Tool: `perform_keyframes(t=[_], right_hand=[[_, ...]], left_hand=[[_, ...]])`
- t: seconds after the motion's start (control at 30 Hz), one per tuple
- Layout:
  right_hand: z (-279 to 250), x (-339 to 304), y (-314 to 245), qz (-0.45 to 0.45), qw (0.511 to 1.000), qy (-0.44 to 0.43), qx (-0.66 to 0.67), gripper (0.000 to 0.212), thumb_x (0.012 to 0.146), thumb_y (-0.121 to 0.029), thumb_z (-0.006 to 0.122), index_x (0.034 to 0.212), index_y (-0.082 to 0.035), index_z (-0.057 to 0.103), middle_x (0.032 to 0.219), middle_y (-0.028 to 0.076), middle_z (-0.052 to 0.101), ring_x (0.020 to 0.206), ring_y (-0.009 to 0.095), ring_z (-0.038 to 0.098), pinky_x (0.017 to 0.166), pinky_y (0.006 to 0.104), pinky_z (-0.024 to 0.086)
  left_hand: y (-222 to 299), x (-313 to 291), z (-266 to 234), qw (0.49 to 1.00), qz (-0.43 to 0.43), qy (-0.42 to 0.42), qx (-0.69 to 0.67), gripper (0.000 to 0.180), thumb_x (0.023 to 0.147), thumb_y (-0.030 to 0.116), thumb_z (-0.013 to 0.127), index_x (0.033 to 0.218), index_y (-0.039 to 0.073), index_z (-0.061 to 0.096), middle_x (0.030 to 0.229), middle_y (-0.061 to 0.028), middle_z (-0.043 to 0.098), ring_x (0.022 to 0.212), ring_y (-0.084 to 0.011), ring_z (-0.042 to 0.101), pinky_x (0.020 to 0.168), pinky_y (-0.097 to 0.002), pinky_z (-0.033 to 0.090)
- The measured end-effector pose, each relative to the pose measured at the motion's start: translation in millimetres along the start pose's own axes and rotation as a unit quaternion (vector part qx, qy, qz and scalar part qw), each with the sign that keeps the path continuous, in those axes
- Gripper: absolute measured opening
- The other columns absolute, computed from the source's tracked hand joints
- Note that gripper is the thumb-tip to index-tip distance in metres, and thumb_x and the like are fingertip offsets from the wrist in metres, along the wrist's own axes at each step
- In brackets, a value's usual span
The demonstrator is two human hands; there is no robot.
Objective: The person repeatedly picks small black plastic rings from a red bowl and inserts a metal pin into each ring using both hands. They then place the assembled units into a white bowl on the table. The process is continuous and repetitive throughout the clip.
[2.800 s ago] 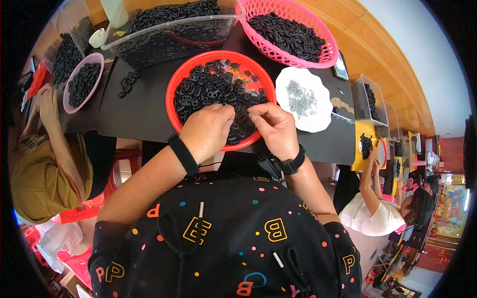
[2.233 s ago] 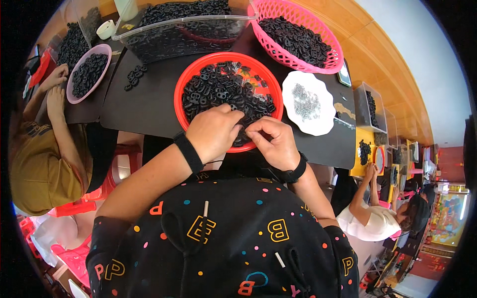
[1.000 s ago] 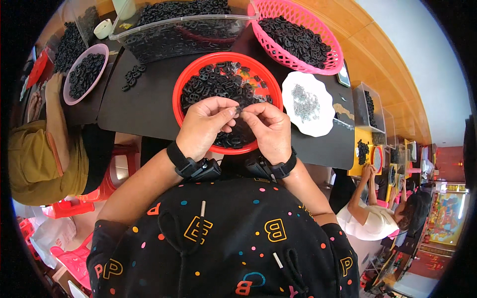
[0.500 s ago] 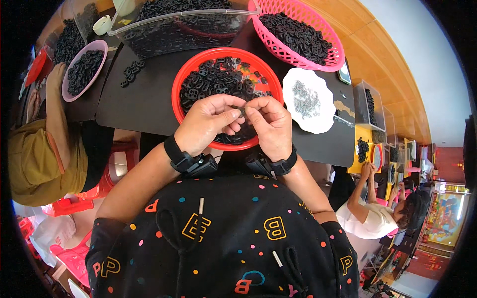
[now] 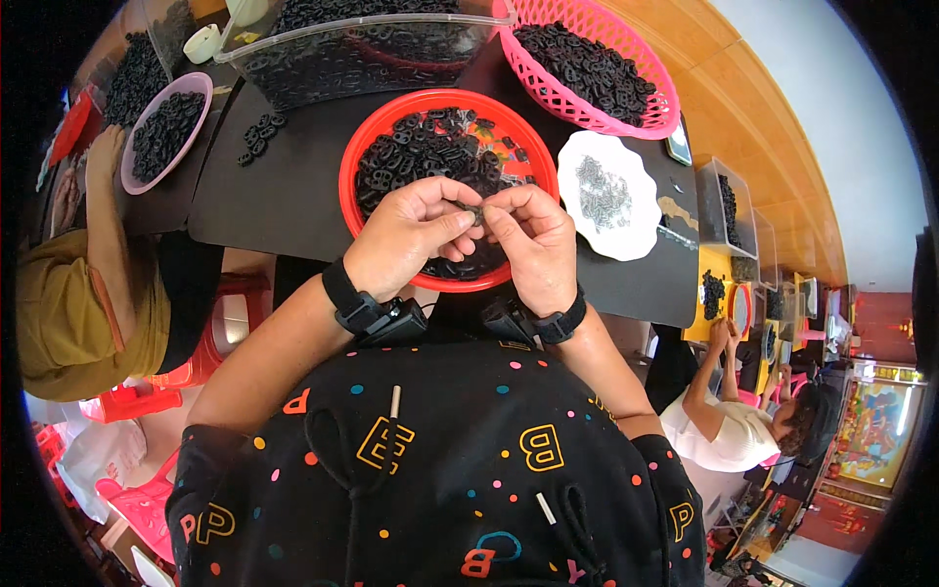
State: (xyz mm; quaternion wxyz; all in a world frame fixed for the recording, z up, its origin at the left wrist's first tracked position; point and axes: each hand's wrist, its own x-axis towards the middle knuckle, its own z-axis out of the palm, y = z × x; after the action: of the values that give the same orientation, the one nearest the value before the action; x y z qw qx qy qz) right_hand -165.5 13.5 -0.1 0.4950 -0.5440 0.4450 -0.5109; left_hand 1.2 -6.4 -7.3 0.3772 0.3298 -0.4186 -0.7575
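Both my hands are together above a red basin [image 5: 349,171] filled with small black plastic buckle-like pieces [image 5: 396,168]. Thumb and fingers of my left hand [image 5: 416,235] pinch one small black piece [image 5: 475,212]. My right hand [image 5: 536,252] has its thumb and forefinger pressed together at the right end of that piece. Whatever lies between those right fingertips is too small and covered to make out. Just right of the basin is a white scalloped plate [image 5: 641,220] with a scatter of tiny thin, shiny bits [image 5: 603,191].
Beyond the basin stand a clear plastic bin [image 5: 362,78] and a pink lattice basket [image 5: 533,83], both holding black pieces. Several loose pieces [image 5: 260,138] lie on the dark table [image 5: 259,210]. A co-worker's arm [image 5: 106,210] is by a pink bowl [image 5: 127,166] at left; another person [image 5: 729,426] works at right.
My hands stay pinched together over the basin, with only a slight shift of the fingers around the small piece. The whole view has moved very slightly.
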Motion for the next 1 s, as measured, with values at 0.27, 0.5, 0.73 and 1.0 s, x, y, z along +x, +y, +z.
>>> perform_keyframes(t=[0.27, 0.5, 0.73, 1.0], right_hand=[[-1.6, -0.1, 1.0, 0.006, 0.997, -0.023, 0.072, 0.004, 0.086, -0.001, 0.058, 0.089, -0.002, 0.057, 0.081, -0.001, 0.058, 0.072, 0.003, 0.053, 0.064, 0.0179, 0.043], [0.1, 0.3, -1.9, -0.016, 0.995, -0.032, 0.090, 0.005, 0.085, -0.001, 0.058, 0.089, -0.002, 0.058, 0.082, -0.001, 0.058, 0.072, 0.004, 0.052, 0.064, 0.0186, 0.044], [6.2, 1.6, 1.9, -0.029, 0.992, -0.029, 0.116, 0.008, 0.082, 0.004, 0.058, 0.088, -0.002, 0.058, 0.081, 0.000, 0.058, 0.073, 0.006, 0.054, 0.067, 0.0205, 0.044], [1.5, -0.3, -1.7, -0.006, 0.994, -0.022, 0.112, 0.006, 0.083, 0.002, 0.058, 0.087, -0.001, 0.057, 0.081, 0.001, 0.059, 0.070, 0.005, 0.053, 0.064, 0.0190, 0.044]], left_hand=[[-1.3, 0.3, -8.9, 0.984, -0.029, -0.087, -0.152, 0.014, 0.090, 0.009, 0.054, 0.104, 0.007, 0.054, 0.086, -0.0023, 0.060, 0.071, -0.0076, 0.057, 0.063, -0.0195, 0.048], [-1.7, 1.1, -13.0, 0.946, -0.089, -0.123, -0.287, 0.014, 0.089, 0.006, 0.054, 0.104, 0.005, 0.054, 0.088, -0.0040, 0.060, 0.074, -0.0090, 0.057, 0.066, -0.0190, 0.048], [2.6, -5.2, -11.4, 0.963, -0.054, -0.101, -0.242, 0.019, 0.088, 0.004, 0.054, 0.107, 0.005, 0.052, 0.091, -0.0046, 0.060, 0.081, -0.0102, 0.057, 0.071, -0.0206, 0.046], [0.0, -5.8, -11.9, 0.959, -0.062, -0.094, -0.260, 0.022, 0.088, 0.003, 0.054, 0.110, 0.004, 0.053, 0.091, -0.0052, 0.061, 0.082, -0.0109, 0.058, 0.072, -0.0215, 0.046]])
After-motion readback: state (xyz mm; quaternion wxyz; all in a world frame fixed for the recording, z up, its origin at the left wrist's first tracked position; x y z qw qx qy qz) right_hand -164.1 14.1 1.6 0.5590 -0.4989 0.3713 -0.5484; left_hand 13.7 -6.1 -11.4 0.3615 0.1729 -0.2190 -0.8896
